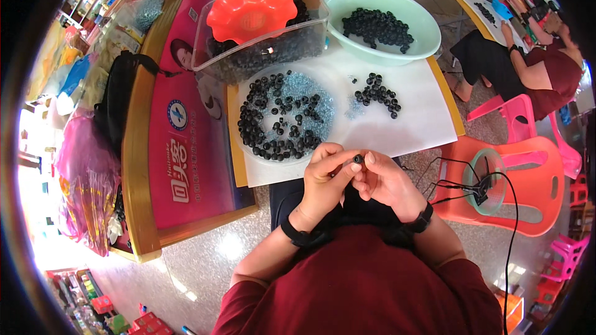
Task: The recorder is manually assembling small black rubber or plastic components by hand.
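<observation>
Head view, looking down at a white table [410, 111]. Both hands meet just below the table's near edge, over the lap. Left hand [326, 177] and right hand [386, 181] are closed fingertip to fingertip on one small black bead [358, 159]; each pinches it from its own side, the other fingers curled in. Dark wristbands on both wrists.

On the table, just beyond the hands: a clear round tray [257, 152] with black beads ringed round pale blue ones. To the tray's right, a loose cluster of black beads [377, 94] lies on the bare white top. Beyond the tray, a clear plastic bin [261, 56] with an orange scalloped bowl [251, 9] resting in it. Right of the bin, a pale green basin [416, 40] holding more black beads.

Right of the table, an orange plastic chair [534, 174] carrying black cables. Another person sits far right.
</observation>
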